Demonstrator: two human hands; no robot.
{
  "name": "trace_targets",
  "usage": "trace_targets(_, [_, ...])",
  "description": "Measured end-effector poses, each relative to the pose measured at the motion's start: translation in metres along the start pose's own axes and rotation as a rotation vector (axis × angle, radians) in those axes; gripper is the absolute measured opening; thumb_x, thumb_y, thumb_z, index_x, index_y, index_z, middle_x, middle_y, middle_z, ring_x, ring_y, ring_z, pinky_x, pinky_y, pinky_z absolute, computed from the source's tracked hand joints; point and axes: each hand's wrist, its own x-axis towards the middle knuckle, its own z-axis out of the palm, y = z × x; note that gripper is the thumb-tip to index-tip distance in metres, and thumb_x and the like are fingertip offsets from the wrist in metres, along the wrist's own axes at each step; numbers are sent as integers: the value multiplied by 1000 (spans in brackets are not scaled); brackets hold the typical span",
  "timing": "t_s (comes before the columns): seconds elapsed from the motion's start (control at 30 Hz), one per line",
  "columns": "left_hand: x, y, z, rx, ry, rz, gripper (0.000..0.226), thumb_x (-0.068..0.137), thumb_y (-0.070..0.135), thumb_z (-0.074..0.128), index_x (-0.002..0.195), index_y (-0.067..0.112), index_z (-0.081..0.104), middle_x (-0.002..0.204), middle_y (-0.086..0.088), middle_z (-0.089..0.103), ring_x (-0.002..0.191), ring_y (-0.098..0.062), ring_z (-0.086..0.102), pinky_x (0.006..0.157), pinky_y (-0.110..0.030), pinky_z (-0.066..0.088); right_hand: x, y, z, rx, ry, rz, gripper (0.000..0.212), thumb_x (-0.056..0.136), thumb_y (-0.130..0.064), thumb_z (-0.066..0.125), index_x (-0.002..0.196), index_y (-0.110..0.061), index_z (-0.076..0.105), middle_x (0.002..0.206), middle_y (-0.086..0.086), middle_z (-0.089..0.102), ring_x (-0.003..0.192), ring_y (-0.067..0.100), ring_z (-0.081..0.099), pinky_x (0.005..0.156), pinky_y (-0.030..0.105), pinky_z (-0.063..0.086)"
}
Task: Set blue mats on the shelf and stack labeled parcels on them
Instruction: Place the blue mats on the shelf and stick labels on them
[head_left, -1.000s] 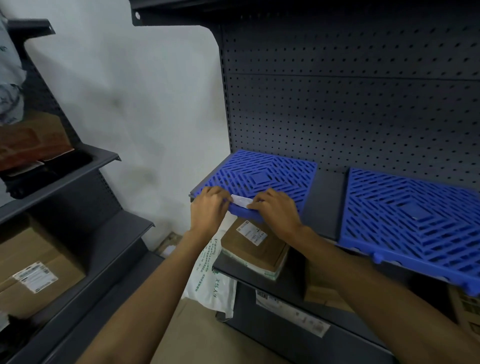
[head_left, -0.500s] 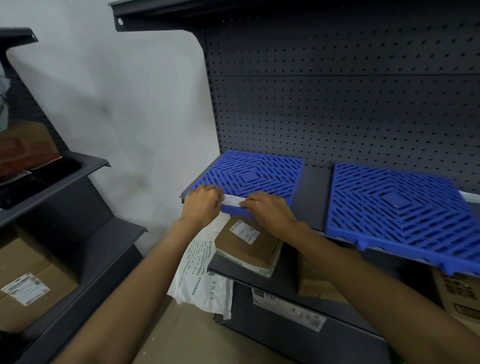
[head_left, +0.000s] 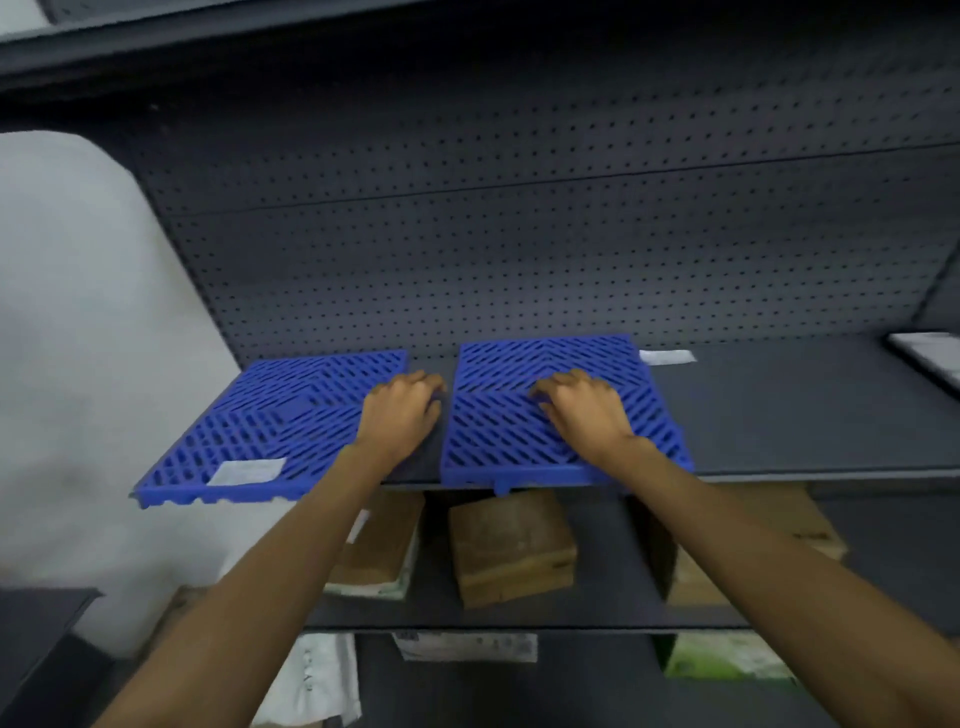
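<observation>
Your dark shelf (head_left: 779, 415) carries a left mat (head_left: 270, 415), a right mat (head_left: 519, 431) at its three o'clock across a narrow gap, and a white label (head_left: 666, 356) at that mat's one o'clock.

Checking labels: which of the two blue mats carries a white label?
The left mat: a white label lies near its front edge. The right mat, under the right hand, shows none.

I'm looking into a parcel storeroom. Dark metal shelving (head_left: 779, 415) with a perforated back panel (head_left: 519, 260) is filling my view, and brown cardboard parcels (head_left: 511, 545) are sitting on the lower shelf (head_left: 610, 577).
</observation>
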Motion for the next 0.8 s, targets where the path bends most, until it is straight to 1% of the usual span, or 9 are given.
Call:
trace_targets(0.13, [39, 70, 14, -58, -4, 63, 24, 99, 27, 52, 121, 24, 61, 119, 0, 66, 104, -25, 63, 76, -37, 51, -19, 75, -13, -28, -4, 80, 30, 100, -20, 45, 127, -24, 58, 123, 3, 61, 117, 28, 51, 89, 41, 43])
trace_targets(0.27, [73, 140, 25, -73, -7, 86, 27, 100, 29, 52, 124, 25, 62, 125, 2, 65, 110, -22, 62, 80, -36, 52, -31, 149, -26, -61, -9, 104, 31, 100, -16, 45, 127, -25, 58, 123, 1, 61, 119, 26, 51, 89, 38, 44])
trace_targets(0.37, [101, 190, 31, -78, 11, 90, 25, 99, 28, 53, 122, 26, 64, 125, 3, 65, 111, -21, 62, 81, -37, 53, -32, 199, -33, -75, -2, 122, 33, 99, -14, 47, 127, -25, 59, 125, 1, 61, 119, 26, 51, 90, 39, 43])
trace_targets(0.47, [124, 235, 38, -103, 5, 89, 28, 98, 27, 55, 124, 25, 64, 125, 1, 66, 113, -22, 61, 84, -38, 52, -31, 240, -30, -117, -36, 119, 36, 96, -13, 48, 129, -25, 57, 126, 1, 61, 118, 24, 53, 90, 37, 43])
trace_targets(0.57, [142, 269, 49, -65, -1, 85, 28, 97, 29, 56, 124, 25, 63, 119, 1, 68, 107, -21, 63, 83, -37, 53, -24, 268, -25, -126, -55, 98, 36, 96, -13, 47, 129, -22, 58, 123, 4, 63, 114, 26, 56, 90, 37, 44])
trace_targets(0.7, [161, 290, 64, 6, -20, 34, 31, 97, 34, 55, 126, 29, 63, 108, -3, 71, 101, -21, 65, 79, -34, 51, -13, 282, -11, -142, -87, 92, 34, 94, -12, 47, 125, -20, 59, 116, 5, 66, 111, 26, 59, 88, 37, 46])
trace_targets(0.77, [172, 294, 72, 40, -33, 17, 32, 97, 35, 55, 128, 31, 64, 106, -4, 71, 98, -21, 65, 78, -34, 51, -6, 286, -3, -122, -113, 90, 33, 95, -14, 50, 126, -22, 58, 118, 4, 66, 112, 26, 59, 89, 36, 46])
trace_targets(0.8, [178, 295, 75, 56, -46, 20, 33, 97, 35, 55, 128, 31, 63, 105, -4, 71, 97, -21, 65, 79, -34, 51, -2, 289, 1, -111, -133, 84, 35, 95, -16, 51, 129, -22, 57, 122, 4, 65, 116, 26, 57, 92, 37, 46])
